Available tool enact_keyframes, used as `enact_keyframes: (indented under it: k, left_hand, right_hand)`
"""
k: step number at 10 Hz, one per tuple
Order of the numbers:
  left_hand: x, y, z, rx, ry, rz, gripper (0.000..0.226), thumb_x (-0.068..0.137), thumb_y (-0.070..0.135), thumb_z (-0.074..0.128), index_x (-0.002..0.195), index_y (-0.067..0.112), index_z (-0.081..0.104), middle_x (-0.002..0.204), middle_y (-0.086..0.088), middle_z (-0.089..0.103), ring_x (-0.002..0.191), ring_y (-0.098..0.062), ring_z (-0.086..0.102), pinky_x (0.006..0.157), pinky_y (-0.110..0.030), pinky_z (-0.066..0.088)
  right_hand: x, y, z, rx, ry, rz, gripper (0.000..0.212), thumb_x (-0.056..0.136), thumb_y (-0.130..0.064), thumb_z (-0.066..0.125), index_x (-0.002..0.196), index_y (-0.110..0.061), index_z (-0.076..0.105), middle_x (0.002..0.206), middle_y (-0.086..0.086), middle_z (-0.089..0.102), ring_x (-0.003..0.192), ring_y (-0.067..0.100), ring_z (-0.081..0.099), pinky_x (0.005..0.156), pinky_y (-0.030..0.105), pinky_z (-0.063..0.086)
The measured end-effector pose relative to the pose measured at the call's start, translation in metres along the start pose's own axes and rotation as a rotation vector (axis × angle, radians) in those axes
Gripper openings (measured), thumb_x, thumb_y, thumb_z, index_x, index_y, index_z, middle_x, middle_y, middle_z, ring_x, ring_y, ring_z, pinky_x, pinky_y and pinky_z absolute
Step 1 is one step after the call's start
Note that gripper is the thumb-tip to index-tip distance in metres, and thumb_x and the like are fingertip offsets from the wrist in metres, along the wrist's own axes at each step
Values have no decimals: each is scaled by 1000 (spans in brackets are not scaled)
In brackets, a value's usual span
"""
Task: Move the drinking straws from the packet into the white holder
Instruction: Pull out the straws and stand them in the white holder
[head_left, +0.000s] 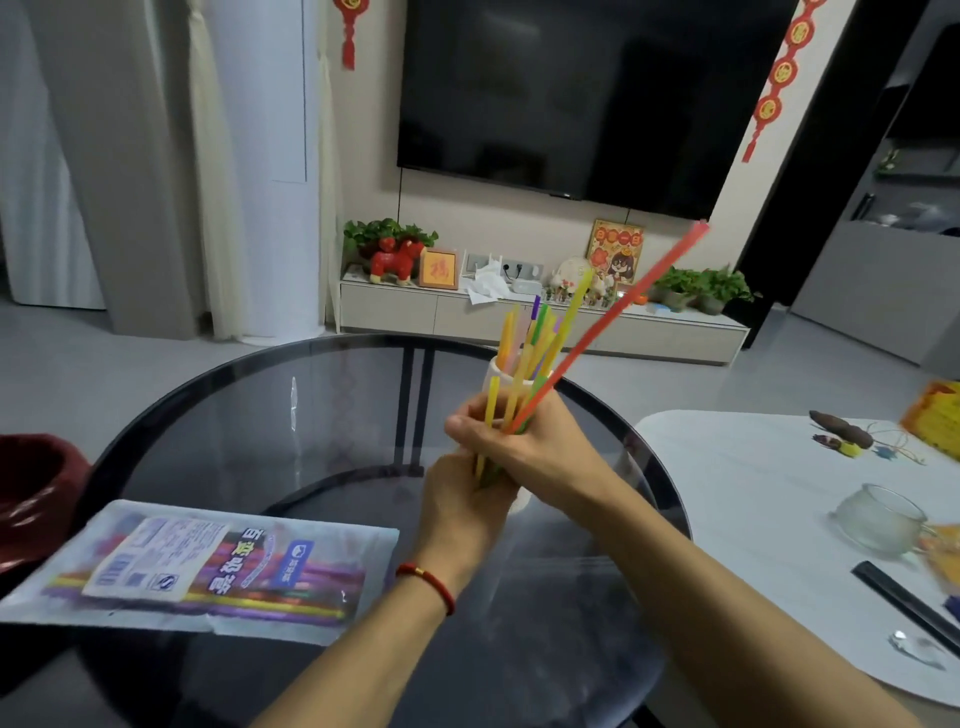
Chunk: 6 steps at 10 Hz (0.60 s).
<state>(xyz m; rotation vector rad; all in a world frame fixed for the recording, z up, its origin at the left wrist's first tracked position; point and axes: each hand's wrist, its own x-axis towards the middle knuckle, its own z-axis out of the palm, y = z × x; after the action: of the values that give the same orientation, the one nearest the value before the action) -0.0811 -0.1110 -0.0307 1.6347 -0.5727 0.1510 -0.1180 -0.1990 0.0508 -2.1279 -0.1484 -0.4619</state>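
The straw packet (208, 571) lies flat on the round dark glass table (260, 405) at the front left, with coloured straws still inside. The white holder (493, 371) stands at the table's far right, mostly hidden behind my hands, with several yellow, green and purple straws (540, 332) sticking up from it. My right hand (530, 441) grips a small bunch of straws, among them a long red straw (623, 306) that slants up to the right. My left hand (462, 499) holds the lower ends of the same bunch, just in front of the holder.
A white table (753, 493) adjoins on the right with a glass cup (878, 519), a black stick (904, 597) and small items. A dark red bin (36, 493) stands at the left. Behind are a TV (582, 93) and a low cabinet (519, 317).
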Motion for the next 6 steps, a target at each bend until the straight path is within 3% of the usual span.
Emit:
enact_keyframes:
  k: [1,2,3,4,5,6]
  left_hand:
    - [-1,-3,-2,-6,-9,-67,37,85,8,71,64,34,56,55,28,63,54,5,62,50,-13,48]
    - [-5,6,-2,27,-5,-56,34,89,19,67,59,32,58,54,27,63,53,7,61,51,-6,43]
    - [-9,6,-7,11,24,-27,30,88,36,67,59,32,61,58,25,65,58,5,62,54,-7,44]
    - [-11,-1,-7,-13,-44,-45,19,83,39,71,69,29,62,64,8,70,60,-9,66,59,-25,55]
    - [-17,-17,-12,3,-28,-46,23,86,24,72,69,31,58,60,8,64,57,-15,64,58,-30,55]
    - [-26,-8,-11,129,-137,-176,35,86,11,74,67,34,55,53,12,60,53,-5,58,60,-18,53]
  right_hand:
    - [7,-9,-1,29,5,-3,18,95,-23,75,83,-10,76,78,7,79,77,18,76,73,23,61]
    - [7,-15,-1,162,-24,10,13,94,-22,75,89,-10,76,72,1,77,73,12,76,75,16,59]
    - [7,-18,-4,294,-50,12,8,93,-19,75,93,-11,76,73,3,75,72,17,74,75,25,63]
    - [6,-18,-5,335,-75,-6,3,93,-17,76,93,-15,78,72,3,74,67,19,72,72,29,63]
    - [0,-12,3,438,-80,38,7,90,-22,77,94,-16,77,68,2,66,62,19,66,68,34,60]
    - [-10,-3,12,549,-72,125,16,91,-29,76,95,-13,75,59,-2,56,54,15,57,61,31,54]
